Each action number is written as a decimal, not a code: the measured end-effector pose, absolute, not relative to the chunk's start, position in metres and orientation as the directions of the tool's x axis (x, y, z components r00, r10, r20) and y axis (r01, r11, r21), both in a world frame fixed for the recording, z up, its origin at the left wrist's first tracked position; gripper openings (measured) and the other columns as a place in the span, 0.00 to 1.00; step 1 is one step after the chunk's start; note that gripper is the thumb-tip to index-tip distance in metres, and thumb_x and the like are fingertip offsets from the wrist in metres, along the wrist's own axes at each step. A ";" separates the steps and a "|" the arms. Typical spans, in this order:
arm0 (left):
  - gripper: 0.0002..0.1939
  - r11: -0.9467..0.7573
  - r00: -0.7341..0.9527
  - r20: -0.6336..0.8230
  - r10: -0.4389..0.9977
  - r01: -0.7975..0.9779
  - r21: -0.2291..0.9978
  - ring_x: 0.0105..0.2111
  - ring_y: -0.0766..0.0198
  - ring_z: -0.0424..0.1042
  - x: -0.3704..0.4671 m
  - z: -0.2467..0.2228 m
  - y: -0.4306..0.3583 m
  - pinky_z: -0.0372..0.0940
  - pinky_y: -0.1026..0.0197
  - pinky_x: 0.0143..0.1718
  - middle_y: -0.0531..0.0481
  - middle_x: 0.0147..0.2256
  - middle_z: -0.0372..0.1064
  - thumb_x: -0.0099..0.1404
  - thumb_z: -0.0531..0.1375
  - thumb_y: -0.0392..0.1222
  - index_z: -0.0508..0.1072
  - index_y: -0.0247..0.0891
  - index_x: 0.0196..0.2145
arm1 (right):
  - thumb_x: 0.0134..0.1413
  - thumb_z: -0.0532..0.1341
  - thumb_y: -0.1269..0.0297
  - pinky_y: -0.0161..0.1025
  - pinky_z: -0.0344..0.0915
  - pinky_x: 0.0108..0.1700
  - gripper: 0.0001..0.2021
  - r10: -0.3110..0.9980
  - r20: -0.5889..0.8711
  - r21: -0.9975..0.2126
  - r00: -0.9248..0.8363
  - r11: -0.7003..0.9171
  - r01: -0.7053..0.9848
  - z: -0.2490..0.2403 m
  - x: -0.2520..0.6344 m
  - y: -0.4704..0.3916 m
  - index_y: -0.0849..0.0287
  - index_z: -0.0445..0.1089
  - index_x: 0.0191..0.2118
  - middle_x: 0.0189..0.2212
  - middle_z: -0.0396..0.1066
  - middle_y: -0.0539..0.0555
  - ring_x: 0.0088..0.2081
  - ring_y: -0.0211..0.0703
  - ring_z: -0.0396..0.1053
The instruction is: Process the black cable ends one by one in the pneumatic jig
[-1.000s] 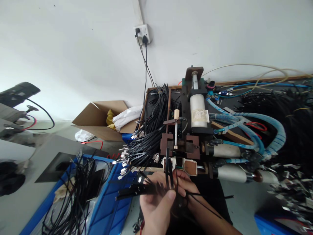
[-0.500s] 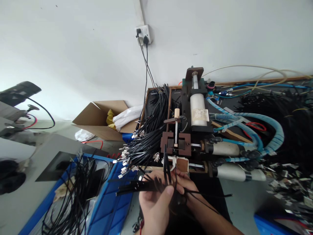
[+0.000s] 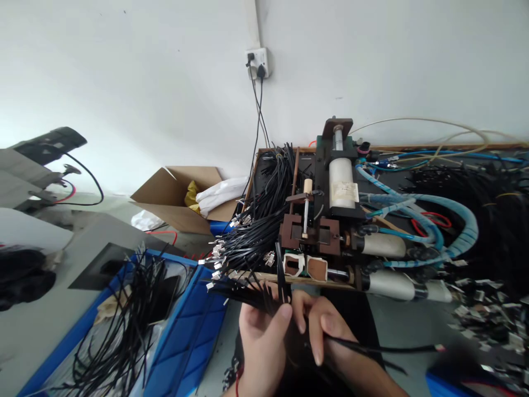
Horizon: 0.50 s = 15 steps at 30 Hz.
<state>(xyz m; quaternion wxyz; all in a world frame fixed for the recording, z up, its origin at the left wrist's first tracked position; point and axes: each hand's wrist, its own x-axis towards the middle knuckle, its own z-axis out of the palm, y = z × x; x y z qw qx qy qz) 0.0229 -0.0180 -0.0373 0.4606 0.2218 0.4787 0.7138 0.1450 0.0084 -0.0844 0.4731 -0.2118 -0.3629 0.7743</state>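
My left hand (image 3: 264,336) is closed around a bunch of thin black cables (image 3: 243,295). Their ends fan out to the left, and a couple stand upright by the thumb. Just beside it, my right hand (image 3: 326,325) has curled fingers, with a few black cables (image 3: 384,349) running out under its palm to the right; one ends in a pale tip. Beyond both hands is a clamp fixture with brown jaws (image 3: 329,234) standing apart, and in front of these a pair of white-edged blocks (image 3: 317,269).
Black cables with metal connectors (image 3: 248,242) lie piled left of the fixture. Air cylinders (image 3: 407,285) and blue hoses (image 3: 458,220) extend right. A blue crate (image 3: 182,331) with loose cables stands at lower left, a cardboard box (image 3: 165,201) behind it. More connector-ended cables (image 3: 491,317) lie at right.
My right hand has drawn back from the fixture toward me, and its fingers have loosened from the left-hand bunch. The fixture's brown jaws have moved apart. The view has shifted slightly left.
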 end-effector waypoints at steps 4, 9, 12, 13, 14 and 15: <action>0.19 -0.078 -0.466 -0.151 0.872 -0.435 0.897 0.32 0.61 0.78 0.023 -0.046 -0.026 0.75 0.63 0.37 0.53 0.32 0.77 0.51 0.81 0.44 0.77 0.41 0.33 | 0.61 0.70 0.44 0.40 0.60 0.33 0.26 0.852 0.136 -0.859 -0.506 -0.154 -0.489 -0.080 0.150 0.005 0.54 0.79 0.17 0.21 0.65 0.50 0.25 0.41 0.64; 0.19 0.032 -0.386 -0.246 0.889 -0.483 0.875 0.31 0.61 0.78 0.025 -0.046 -0.035 0.74 0.63 0.34 0.54 0.32 0.77 0.52 0.80 0.41 0.76 0.41 0.36 | 0.52 0.78 0.47 0.33 0.53 0.25 0.19 0.917 -0.085 -0.830 -0.390 -0.281 -0.481 -0.084 0.144 -0.010 0.56 0.77 0.38 0.18 0.66 0.42 0.18 0.33 0.58; 0.19 0.031 -0.373 -0.259 0.891 -0.518 0.855 0.30 0.62 0.77 0.026 -0.039 -0.036 0.74 0.63 0.32 0.55 0.31 0.76 0.50 0.80 0.39 0.76 0.41 0.34 | 0.54 0.76 0.48 0.33 0.53 0.24 0.18 0.930 -0.063 -0.883 -0.362 -0.221 -0.414 -0.084 0.144 -0.015 0.58 0.78 0.38 0.17 0.65 0.42 0.17 0.33 0.60; 0.18 0.029 -0.365 -0.256 0.895 -0.526 0.850 0.29 0.63 0.76 0.026 -0.036 -0.035 0.74 0.64 0.32 0.55 0.30 0.75 0.50 0.80 0.39 0.76 0.41 0.33 | 0.56 0.75 0.48 0.33 0.54 0.24 0.18 0.930 -0.057 -0.899 -0.364 -0.206 -0.386 -0.084 0.145 -0.015 0.58 0.79 0.37 0.17 0.66 0.43 0.17 0.34 0.60; 0.18 0.025 -0.352 -0.249 0.902 -0.534 0.845 0.28 0.63 0.74 0.026 -0.034 -0.035 0.73 0.64 0.31 0.56 0.29 0.73 0.50 0.80 0.38 0.76 0.41 0.32 | 0.57 0.75 0.48 0.33 0.54 0.25 0.17 0.929 -0.052 -0.910 -0.366 -0.195 -0.367 -0.084 0.146 -0.015 0.59 0.79 0.36 0.17 0.67 0.44 0.18 0.34 0.61; 0.17 0.024 -0.333 -0.240 0.912 -0.542 0.840 0.28 0.64 0.73 0.026 -0.032 -0.034 0.72 0.65 0.30 0.56 0.29 0.73 0.51 0.80 0.38 0.76 0.42 0.32 | 0.58 0.74 0.49 0.33 0.54 0.25 0.17 0.930 -0.041 -0.914 -0.366 -0.183 -0.363 -0.086 0.146 -0.015 0.59 0.79 0.36 0.17 0.68 0.44 0.18 0.34 0.61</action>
